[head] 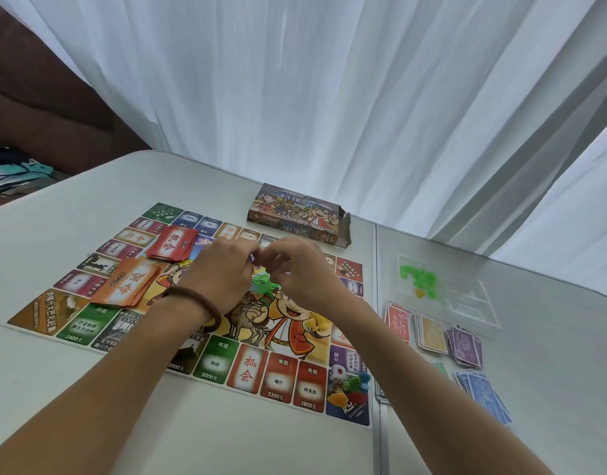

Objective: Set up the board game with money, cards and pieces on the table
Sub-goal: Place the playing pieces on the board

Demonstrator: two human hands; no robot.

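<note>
The colourful game board (247, 368) lies flat on the white table (89, 423). My left hand (223, 269) and my right hand (303, 272) meet above the board's middle, fingers curled, and pinch between them what looks like a small clear bag; the fingers hide most of it. Small green pieces (263, 282) show just below the fingertips. A red card stack (173, 246) and an orange card stack (130, 284) lie on the board's left part. A white die (338, 373) and coloured pawns (353, 389) sit on the near right corner square. Yellow pieces (318, 320) lie by my right wrist.
The game box (296, 214) stands beyond the board. To the right are a clear tray (466, 296) with green pieces (419, 277) and money stacks: red (398, 320), yellow (432, 334), purple (466, 346), blue (483, 394). White curtains hang behind the table.
</note>
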